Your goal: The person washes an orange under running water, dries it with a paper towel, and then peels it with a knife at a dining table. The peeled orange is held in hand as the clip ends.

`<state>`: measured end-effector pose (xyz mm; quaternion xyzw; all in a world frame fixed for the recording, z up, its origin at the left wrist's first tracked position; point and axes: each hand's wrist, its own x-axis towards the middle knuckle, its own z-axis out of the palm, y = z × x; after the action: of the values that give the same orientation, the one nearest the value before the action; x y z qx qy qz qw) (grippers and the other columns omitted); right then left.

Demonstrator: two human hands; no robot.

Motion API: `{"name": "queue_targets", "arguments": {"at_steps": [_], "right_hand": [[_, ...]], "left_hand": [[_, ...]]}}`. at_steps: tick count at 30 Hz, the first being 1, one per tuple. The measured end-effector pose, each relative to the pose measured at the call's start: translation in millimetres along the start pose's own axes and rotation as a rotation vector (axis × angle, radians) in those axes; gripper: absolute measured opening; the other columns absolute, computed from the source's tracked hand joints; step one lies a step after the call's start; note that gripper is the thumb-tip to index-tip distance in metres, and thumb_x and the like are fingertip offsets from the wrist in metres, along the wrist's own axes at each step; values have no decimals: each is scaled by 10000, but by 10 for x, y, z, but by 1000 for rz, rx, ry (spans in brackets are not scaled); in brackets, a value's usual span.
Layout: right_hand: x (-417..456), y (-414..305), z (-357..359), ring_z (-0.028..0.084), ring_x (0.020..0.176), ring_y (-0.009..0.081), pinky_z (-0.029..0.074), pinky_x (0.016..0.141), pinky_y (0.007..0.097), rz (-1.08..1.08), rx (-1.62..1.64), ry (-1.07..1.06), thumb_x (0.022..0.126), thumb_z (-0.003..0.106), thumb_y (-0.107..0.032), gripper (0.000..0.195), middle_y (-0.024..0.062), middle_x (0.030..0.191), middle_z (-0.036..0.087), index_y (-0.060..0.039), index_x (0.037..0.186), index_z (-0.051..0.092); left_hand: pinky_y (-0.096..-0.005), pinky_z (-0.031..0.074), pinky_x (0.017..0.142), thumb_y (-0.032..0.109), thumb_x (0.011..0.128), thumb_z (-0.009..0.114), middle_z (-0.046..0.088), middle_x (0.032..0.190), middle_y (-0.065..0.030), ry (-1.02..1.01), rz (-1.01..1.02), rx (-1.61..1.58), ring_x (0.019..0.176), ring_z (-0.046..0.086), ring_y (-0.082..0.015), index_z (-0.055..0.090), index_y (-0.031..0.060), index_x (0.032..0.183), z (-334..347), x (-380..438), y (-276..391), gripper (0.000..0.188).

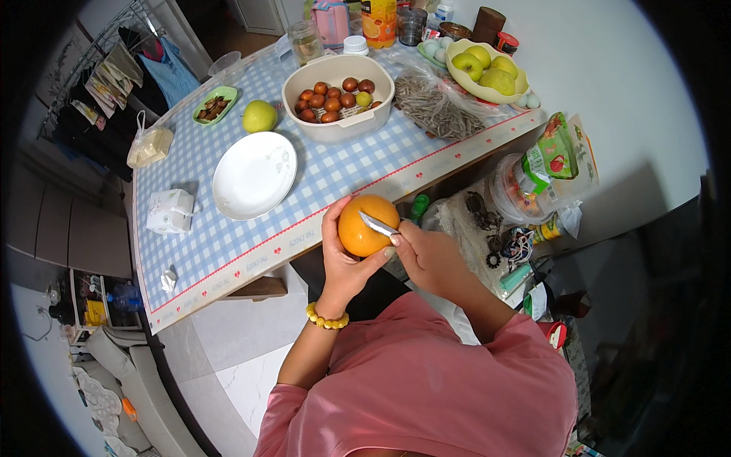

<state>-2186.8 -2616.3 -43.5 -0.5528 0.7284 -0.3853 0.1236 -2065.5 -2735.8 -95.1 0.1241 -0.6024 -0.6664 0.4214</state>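
My left hand (345, 268) cups a large round orange citrus fruit (357, 233) from its left and underside, just off the table's front edge. In my right hand (425, 257) is a small knife (377, 224), its handle hidden in the fist. The metal blade lies across the upper right of the peel and points up and left; whether it cuts in cannot be made out. Beyond the fruit, on the checked tablecloth, stands a white plate (255, 176) with a faint floral print. A yellow-green fruit (260, 116) sits behind that plate.
A cream basin (337, 130) holds several brown-red round fruits. Right of it lie a plastic bag of dry brown sticks (440, 105) and a bowl (488, 91) of yellow-green fruit. A tissue pack (170, 211) and crumpled tissue (168, 280) lie left. A cluttered shelf (457, 225) is at right.
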Motion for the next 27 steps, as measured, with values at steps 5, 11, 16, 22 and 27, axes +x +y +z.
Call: {"name": "queue_targets", "arguments": {"at_steps": [5, 11, 16, 22, 27], "right_hand": [[13, -14, -26, 570, 608, 413, 393, 514, 482, -28, -19, 55, 1008, 515, -235, 199, 184, 640, 541, -62, 913, 489], [-16, -43, 44, 575, 613, 422, 403, 508, 479, -30, 30, 92, 998, 532, -202, 171, 193, 658, 554, -59, 913, 495], [-17, -68, 44, 600, 609, 396, 442, 531, 491, -30, 25, 68, 1006, 521, -228, 206, 172, 643, 574, -51, 908, 479], [-21, -35, 59, 586, 643, 434, 421, 532, 479, 9, 83, 33, 998, 527, -183, 151, 204, 678, 565, -41, 954, 502], [-14, -18, 55, 583, 645, 436, 419, 535, 478, 20, 84, 17, 1009, 511, -182, 150, 202, 686, 569, -37, 973, 508]], "left_hand": [[-371, 454, 1061, 48, 707, 864, 445, 1385, -91, -17, 33, 10, 1272, 499, -228, 322, 80, 1455, 8, 13, 23, 924], [-383, 407, 1097, 156, 699, 907, 404, 1447, -128, 9, 63, -8, 1311, 465, -250, 290, 52, 1463, 84, 10, 93, 988], [-392, 406, 1102, 211, 696, 915, 385, 1464, -136, 24, 100, 4, 1322, 454, -250, 274, 49, 1465, 70, 5, 41, 1015], [-391, 397, 1108, 277, 681, 924, 384, 1468, -128, 66, 116, 17, 1324, 450, -253, 280, 65, 1465, 112, -4, 7, 1037], [-400, 370, 1129, 175, 723, 891, 338, 1495, -139, 50, 109, -1, 1360, 407, -256, 249, 69, 1479, 99, -12, -10, 998]]}}
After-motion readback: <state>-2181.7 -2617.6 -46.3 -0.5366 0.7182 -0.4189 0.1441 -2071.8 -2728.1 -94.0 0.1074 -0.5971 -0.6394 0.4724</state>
